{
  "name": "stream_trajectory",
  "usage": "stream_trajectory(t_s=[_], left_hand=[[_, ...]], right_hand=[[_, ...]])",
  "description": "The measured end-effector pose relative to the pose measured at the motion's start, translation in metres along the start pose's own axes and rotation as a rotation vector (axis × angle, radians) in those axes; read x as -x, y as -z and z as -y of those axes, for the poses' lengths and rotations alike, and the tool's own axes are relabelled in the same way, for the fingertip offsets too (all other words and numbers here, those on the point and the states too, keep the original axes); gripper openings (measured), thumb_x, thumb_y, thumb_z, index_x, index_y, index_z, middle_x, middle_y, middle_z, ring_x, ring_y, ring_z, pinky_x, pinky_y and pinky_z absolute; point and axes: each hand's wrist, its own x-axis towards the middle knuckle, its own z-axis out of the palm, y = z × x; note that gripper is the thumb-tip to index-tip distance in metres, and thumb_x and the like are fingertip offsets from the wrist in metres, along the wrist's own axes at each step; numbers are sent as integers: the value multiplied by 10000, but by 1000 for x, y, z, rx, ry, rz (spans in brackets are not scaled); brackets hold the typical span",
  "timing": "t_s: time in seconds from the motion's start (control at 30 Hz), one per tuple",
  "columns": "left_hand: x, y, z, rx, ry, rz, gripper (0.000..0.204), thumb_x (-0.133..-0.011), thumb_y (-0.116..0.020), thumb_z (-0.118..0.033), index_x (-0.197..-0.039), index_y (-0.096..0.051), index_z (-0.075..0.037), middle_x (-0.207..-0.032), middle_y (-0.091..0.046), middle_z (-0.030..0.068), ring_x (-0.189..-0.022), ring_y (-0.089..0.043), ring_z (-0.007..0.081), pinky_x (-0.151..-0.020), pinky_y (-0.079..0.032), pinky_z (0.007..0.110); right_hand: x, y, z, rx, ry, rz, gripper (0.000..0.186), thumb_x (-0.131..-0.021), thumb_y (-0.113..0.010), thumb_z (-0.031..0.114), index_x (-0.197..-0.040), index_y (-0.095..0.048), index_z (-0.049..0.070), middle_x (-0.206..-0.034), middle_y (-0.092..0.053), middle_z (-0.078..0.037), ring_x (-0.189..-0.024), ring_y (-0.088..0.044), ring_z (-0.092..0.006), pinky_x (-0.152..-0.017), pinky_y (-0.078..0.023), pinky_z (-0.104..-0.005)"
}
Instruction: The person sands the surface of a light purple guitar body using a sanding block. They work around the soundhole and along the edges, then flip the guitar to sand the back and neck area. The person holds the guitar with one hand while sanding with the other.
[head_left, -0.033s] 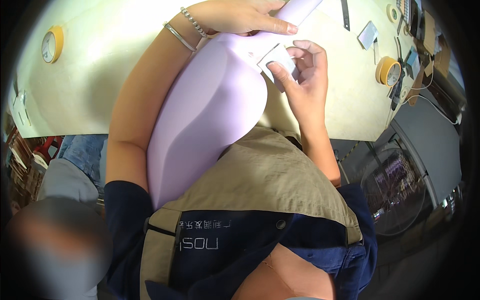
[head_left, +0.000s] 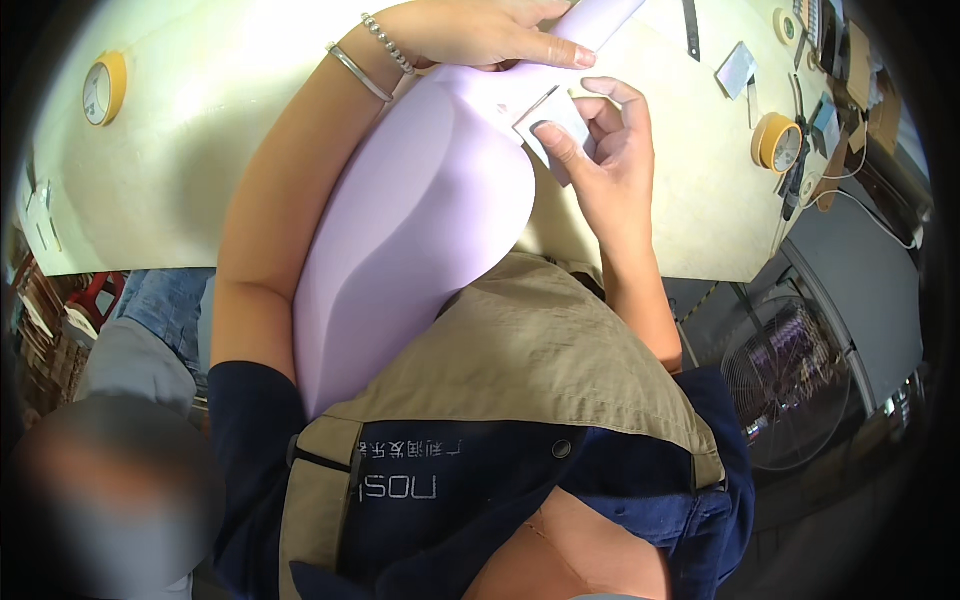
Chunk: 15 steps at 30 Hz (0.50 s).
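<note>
A lilac guitar body [head_left: 410,210] lies slanted against my front, under my left forearm. Its smooth side faces up, and a narrow neck runs off past the top edge of the picture. My left hand [head_left: 500,36] is closed round the neck close to the body, thumb on top; its other fingers are partly hidden. In my right hand [head_left: 610,140], a small pale grey-white rectangular block [head_left: 556,124] is pinched between thumb and fingers. One edge of the block meets the body beside the neck joint, where a thin dark line shows.
Rolls of yellow tape [head_left: 104,90] lie on the pale table [head_left: 200,200] at both sides. At the far right are a steel strip [head_left: 691,30], a small flat pad [head_left: 736,70] and cluttered tools. A floor fan [head_left: 785,370] stands lower right; another person [head_left: 140,370] sits lower left.
My right hand and the block have shifted very slightly against the guitar body, and the thin dark line along the block's edge shows more plainly. My left hand stays put.
</note>
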Motion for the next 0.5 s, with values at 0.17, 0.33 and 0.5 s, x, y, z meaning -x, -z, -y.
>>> stream_trajectory(t_s=[0.17, 0.33, 0.5], left_hand=[[-3, 2, 3, 6, -10, 32, 623, -956, -604, -453, -1405, -477, -39, -698, -484, -82, -556, -364, -7, -467, -263, 183], [-20, 4, 24, 183, -231, 153, 539, -985, -593, -259, -1352, -416, 94, -1090, -615, 68, -946, -542, 112, -802, -491, 252], [-13, 3, 12, 117, -169, 118, 491, -994, -585, -271, -1328, -457, 65, -1047, -607, 27, -867, -521, 64, -707, -473, 209]], right_hand=[[-1, -8, 4, -39, -71, -24, 351, -820, -808, 138, -1015, -569, -27, -875, -672, -76, -772, -612, -106, -685, -487, -243], [-5, -11, 2, 100, -144, -51, 324, -804, -830, 223, -891, -617, -5, -822, -678, -64, -746, -593, -93, -664, -483, -248], [2, -11, -2, 237, 69, -33, 285, -814, -821, 187, -890, -622, -1, -773, -665, -40, -688, -588, -77, -626, -478, -223]])
